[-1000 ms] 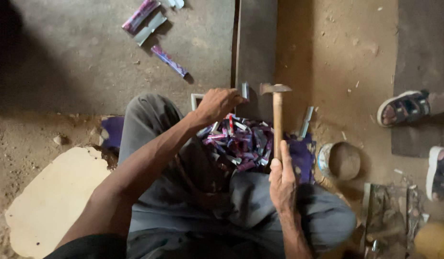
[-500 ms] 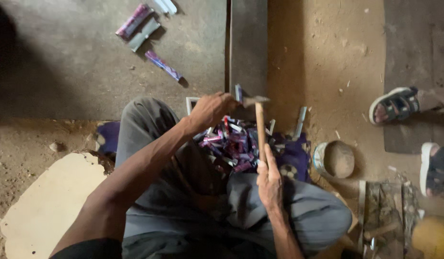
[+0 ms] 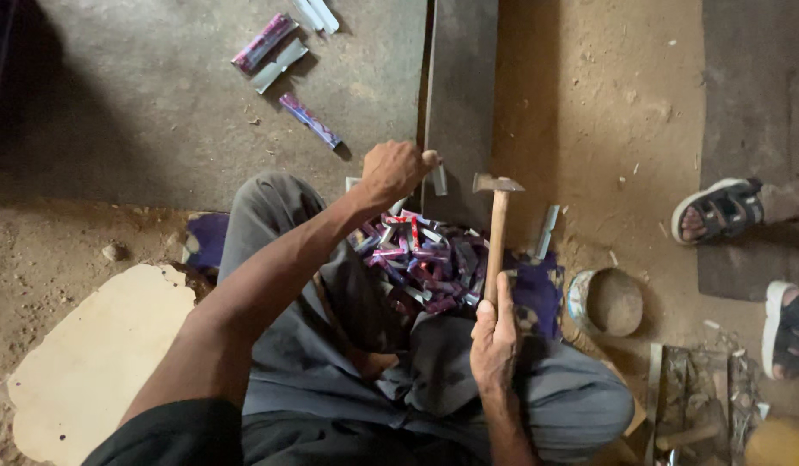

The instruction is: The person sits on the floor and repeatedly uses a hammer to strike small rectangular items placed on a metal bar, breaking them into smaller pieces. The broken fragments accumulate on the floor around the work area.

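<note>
Two hands work: left hand [image 3: 393, 171] pinches a small metal strip [image 3: 439, 179] at its fingertips, right hand [image 3: 494, 332] wraps fingers round the hammer [image 3: 496, 233] handle

This was a rough floor-level workshop, and a bare one. The person sat on packed dirt ground [image 3: 607, 103], with a dark metal slab [image 3: 460, 95] set into it at twelve o'clock. A wooden-handled hammer [image 3: 496, 233] was up, above a heap of small purple and silver metal strips [image 3: 421, 259] on a cloth. At three o'clock stood a battered tin bowl [image 3: 605, 302], and at five o'clock a tray of scrap [image 3: 697, 397].
</note>
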### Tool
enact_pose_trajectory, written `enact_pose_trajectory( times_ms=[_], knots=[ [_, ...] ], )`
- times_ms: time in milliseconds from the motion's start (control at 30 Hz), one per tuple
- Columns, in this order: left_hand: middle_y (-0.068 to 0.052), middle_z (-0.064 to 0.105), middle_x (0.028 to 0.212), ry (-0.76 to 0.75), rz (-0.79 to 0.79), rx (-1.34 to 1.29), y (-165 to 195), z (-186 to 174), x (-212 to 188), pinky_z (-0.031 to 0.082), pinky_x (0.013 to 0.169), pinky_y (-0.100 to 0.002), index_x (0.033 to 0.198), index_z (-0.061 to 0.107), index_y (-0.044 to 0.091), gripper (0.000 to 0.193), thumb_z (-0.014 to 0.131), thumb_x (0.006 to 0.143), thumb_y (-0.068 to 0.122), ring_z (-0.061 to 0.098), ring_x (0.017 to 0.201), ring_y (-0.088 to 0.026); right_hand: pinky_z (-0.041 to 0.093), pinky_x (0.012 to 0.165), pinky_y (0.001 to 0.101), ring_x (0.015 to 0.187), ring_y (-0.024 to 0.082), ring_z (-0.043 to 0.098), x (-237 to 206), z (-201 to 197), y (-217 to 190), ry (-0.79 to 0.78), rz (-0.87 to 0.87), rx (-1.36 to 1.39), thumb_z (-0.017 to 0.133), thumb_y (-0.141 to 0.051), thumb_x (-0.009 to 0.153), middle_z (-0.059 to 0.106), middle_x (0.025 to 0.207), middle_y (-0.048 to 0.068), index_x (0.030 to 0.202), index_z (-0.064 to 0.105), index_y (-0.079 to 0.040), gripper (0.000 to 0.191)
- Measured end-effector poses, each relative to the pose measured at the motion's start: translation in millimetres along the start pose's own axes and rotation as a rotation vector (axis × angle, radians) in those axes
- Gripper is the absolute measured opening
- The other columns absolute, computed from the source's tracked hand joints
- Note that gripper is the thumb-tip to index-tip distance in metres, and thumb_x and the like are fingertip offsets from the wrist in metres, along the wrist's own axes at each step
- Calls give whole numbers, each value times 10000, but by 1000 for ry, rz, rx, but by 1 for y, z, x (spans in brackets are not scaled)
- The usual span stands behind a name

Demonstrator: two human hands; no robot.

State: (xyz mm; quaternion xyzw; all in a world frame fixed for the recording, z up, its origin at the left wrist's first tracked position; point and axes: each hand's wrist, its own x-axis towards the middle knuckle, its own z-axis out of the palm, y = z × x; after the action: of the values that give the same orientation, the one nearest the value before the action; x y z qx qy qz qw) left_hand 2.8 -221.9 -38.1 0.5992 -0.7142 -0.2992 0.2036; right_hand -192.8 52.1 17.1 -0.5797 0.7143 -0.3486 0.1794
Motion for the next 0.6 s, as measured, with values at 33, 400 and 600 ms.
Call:
enact_pose_trajectory(
  times_ms=[33, 400, 600],
  knots=[
    [-266, 685, 757, 4, 12, 31, 2, 3, -1, 547, 665, -537, 793, 756, 1, 640, 529, 971, 573, 701, 731, -449, 535, 821, 396, 953, 309, 638, -3, -1, -4, 62, -191, -98, 496, -148, 1102, 648, 1135, 197, 1542, 450, -68, 450],
    [-270, 670, 704, -6, 65, 47, 10, -5, -5, 527, 626, -547, 746, 735, -3, 622, 548, 965, 548, 691, 691, -458, 531, 981, 396, 1221, 335, 659, 8, 3, -17, -37, -91, -131, 555, -124, 1037, 642, 1366, 221, 1501, 510, -23, 477],
    [-273, 643, 658, -6, 96, 35, 1, -1, -11, 516, 597, -550, 706, 716, -7, 665, 514, 1010, 549, 673, 632, -459, 452, 1101, 405, 1371, 371, 555, 16, 4, -5, -100, -145, -24, 505, -101, 1064, 553, 1497, 254, 1510, 469, 40, 470]
  ],
)
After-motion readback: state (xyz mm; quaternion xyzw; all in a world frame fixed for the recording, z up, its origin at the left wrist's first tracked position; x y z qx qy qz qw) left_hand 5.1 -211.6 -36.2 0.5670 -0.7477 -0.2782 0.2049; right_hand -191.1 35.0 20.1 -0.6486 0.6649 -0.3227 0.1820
